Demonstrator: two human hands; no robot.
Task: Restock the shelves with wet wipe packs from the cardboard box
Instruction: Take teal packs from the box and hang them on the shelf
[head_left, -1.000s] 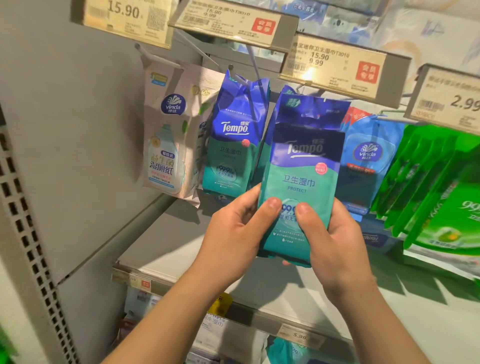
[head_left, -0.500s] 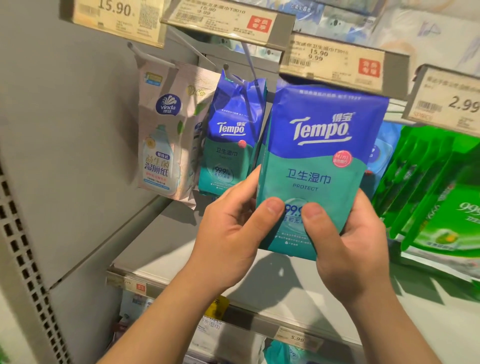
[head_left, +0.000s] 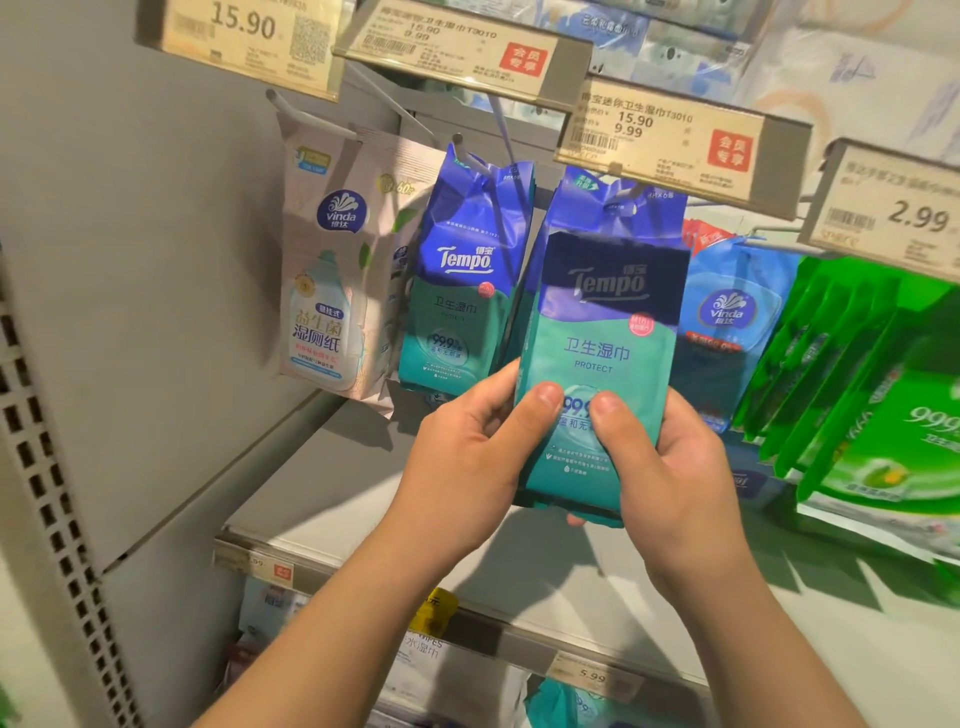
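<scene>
**Tempo pack held up at the peg hooks**

Both hands are on the same Tempo wet wipe pack (head_left: 597, 358), clamped round its lower end: left hand (head_left: 467, 457) on the left edge, right hand (head_left: 670, 467) on the right, thumbs side by side on the front. Most of the pack sticks up above the grip, top right under the price tag (head_left: 670, 137), beside the hanging Tempo packs (head_left: 462, 291)

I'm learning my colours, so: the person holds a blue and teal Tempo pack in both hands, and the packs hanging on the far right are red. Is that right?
Not quite. The head view shows the packs hanging on the far right are green, not red. The rest holds: the left hand and right hand both hold the blue and teal Tempo pack.
</scene>
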